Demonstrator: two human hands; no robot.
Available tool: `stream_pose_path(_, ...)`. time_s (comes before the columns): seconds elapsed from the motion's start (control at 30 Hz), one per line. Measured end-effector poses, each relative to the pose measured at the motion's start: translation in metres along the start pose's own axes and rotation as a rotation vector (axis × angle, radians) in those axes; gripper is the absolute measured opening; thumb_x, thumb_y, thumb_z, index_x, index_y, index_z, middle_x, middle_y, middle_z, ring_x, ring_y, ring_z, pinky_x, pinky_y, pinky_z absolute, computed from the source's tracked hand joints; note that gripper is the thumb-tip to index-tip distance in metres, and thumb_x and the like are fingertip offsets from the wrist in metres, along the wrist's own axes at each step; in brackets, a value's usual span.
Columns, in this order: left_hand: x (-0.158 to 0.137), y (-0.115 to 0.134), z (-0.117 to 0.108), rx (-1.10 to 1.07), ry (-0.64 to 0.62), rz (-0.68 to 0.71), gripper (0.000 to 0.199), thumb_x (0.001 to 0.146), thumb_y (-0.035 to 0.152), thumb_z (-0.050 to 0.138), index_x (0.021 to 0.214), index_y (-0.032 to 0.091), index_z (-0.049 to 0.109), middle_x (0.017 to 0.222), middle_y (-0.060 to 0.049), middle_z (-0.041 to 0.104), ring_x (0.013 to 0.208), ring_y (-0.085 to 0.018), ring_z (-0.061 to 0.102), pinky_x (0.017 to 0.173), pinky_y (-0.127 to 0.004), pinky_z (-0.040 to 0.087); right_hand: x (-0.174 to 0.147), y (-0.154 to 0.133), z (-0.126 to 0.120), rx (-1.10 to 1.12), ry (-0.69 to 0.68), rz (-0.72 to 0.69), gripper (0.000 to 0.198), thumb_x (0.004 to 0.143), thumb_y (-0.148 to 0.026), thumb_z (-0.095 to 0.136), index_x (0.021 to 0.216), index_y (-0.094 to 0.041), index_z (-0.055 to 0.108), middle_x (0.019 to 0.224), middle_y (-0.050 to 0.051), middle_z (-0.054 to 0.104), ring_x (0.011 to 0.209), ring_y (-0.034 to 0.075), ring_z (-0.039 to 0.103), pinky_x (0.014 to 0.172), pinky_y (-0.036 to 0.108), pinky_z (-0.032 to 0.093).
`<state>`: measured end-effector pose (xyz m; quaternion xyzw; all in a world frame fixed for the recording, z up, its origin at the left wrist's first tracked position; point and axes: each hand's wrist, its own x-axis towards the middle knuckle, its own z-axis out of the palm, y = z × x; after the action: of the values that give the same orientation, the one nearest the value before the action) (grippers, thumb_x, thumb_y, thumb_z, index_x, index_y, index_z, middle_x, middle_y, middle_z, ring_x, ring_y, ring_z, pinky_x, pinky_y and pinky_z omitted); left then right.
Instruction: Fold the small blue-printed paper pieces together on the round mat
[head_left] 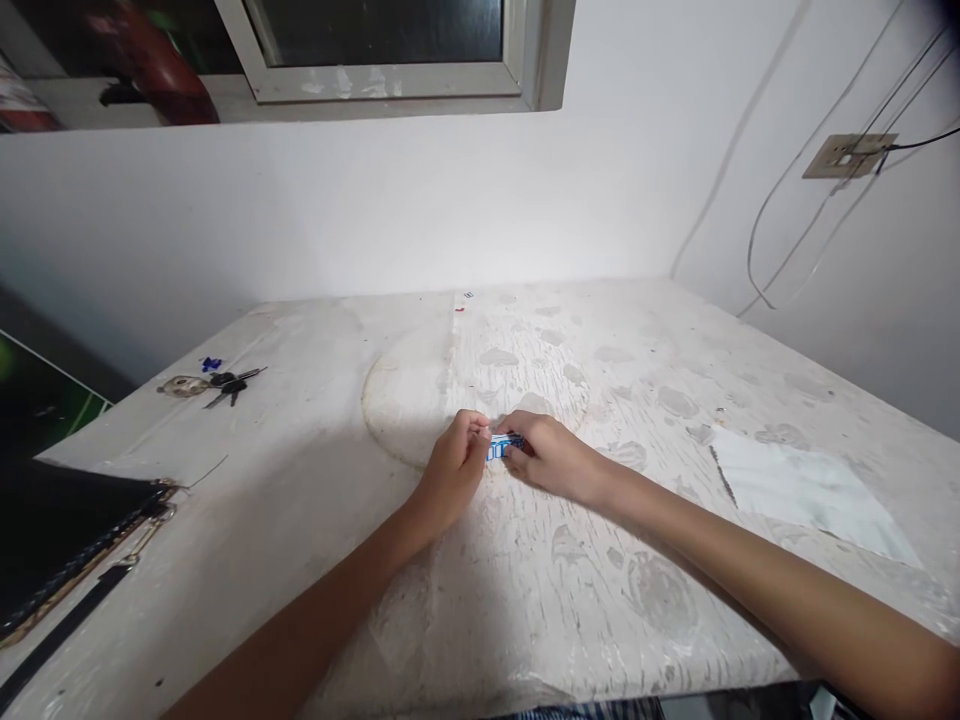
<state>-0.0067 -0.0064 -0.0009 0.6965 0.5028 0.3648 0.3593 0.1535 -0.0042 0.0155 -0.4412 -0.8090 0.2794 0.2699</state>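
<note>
Between my hands is a small blue and white item (498, 447), like a little packet or box; its exact kind is not clear. My left hand (457, 455) pinches its left end, with the thumb and fingers pressed together. From the other side, my right hand (544, 450) grips the right end between thumb and fingers. Both hands are held just above the middle of the table, close together. The fingers hide both ends of the item.
A pale cloth (806, 490) lies on the table (585, 620) at right. On the left are keys (229, 383), a small blue piece (211, 364) and a black bag (67, 530) with a strap. Behind, a wall holds a window (382, 85) and a socket (847, 156) with cables.
</note>
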Motion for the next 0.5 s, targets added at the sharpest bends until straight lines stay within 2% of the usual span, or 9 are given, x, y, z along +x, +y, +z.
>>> stream_pose_path(0.13, 0.0013, 0.0012, 0.0012, -0.039, 0.013, -0.031, 0.017, 0.08, 0.034, 0.045, 0.091, 0.021, 0.046, 0.064, 0.005, 0.047, 0.055, -0.009, 0.044, 0.054, -0.022, 0.035, -0.0006, 0.0011, 0.0022, -0.038, 0.019, -0.043, 0.023, 0.074, -0.007, 0.044, 0.091, -0.016, 0.056, 0.086, 0.005, 0.059, 0.065, 0.012, 0.051, 0.059, 0.025, 0.037)
stream_pose_path(0.37, 0.0008, 0.003, 0.0005, -0.117, -0.031, -0.091, 0.013, 0.08, 0.029, 0.043, 0.09, 0.021, 0.045, 0.072, 0.004, 0.047, 0.057, -0.008, 0.043, 0.052, -0.021, 0.035, -0.0019, 0.0007, 0.0003, -0.094, -0.004, -0.046, 0.024, 0.076, -0.009, 0.043, 0.094, -0.018, 0.056, 0.091, 0.006, 0.058, 0.07, 0.013, 0.052, 0.06, 0.025, 0.038)
stream_pose_path(0.5, 0.0015, 0.0041, 0.0009, -0.071, -0.013, -0.091, 0.014, 0.08, 0.031, 0.044, 0.089, 0.021, 0.045, 0.066, 0.005, 0.044, 0.055, -0.008, 0.04, 0.051, -0.021, 0.034, -0.0016, 0.0006, 0.0002, -0.085, -0.007, -0.067, 0.021, 0.076, -0.009, 0.042, 0.091, -0.017, 0.055, 0.088, 0.006, 0.057, 0.069, 0.012, 0.051, 0.06, 0.025, 0.038)
